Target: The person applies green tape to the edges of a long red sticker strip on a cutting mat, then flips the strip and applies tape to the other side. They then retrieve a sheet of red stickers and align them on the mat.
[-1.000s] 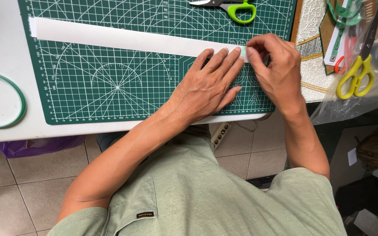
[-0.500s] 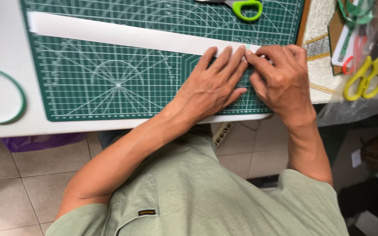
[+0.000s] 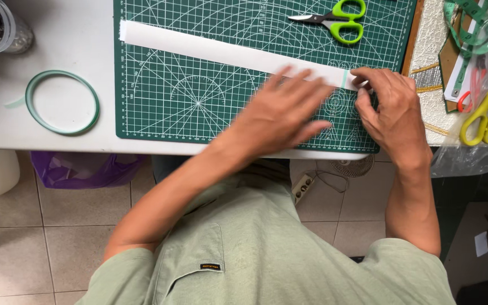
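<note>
Lying under flat, spread left hand [image 3: 280,113], white paper strip [image 3: 210,49], end pinched by right hand [image 3: 388,107] fingertips.

A long, narrow white paper strip [image 3: 221,51] lies flat on the green gridded cutting mat [image 3: 199,101], running from the far left down towards the right in a slight slant. Near its right end a thin pale-green band crosses it. That right end lies under fingers, partly hidden.

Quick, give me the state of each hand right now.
Left hand: open, flat, blurred, fingers spread over the white paper strip.
Right hand: fingertips pinching the strip's end.
</note>
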A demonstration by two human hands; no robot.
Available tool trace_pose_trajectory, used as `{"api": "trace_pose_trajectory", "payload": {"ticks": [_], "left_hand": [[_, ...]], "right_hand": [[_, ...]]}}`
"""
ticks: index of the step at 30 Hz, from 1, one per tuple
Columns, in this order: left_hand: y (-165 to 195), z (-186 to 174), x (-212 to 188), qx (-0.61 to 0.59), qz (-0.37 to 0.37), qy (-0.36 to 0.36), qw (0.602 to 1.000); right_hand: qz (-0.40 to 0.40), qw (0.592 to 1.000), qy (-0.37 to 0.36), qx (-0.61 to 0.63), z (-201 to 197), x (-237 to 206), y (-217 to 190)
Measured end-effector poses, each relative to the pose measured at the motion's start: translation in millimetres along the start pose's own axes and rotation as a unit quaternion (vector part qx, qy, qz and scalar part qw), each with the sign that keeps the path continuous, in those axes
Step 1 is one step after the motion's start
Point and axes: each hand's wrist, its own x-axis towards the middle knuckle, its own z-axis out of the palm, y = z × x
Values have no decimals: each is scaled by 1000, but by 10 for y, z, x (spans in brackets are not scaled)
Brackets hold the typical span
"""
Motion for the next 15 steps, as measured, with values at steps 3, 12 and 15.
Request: {"api": "trace_pose_trajectory", "payload": {"ticks": [3,12,15], "left_hand": [[-329,-321,-206,35,-48,-62,996],[-509,-473,-413,130,-17,-21,991],[-522,-511,-435,100,-47,-19,994]], "right_hand": [[6,1000,-4,-2,-24,30,-41],[-114,990,35,81,355,711,-329],[-119,986,28,116,464,891,-430]]}}
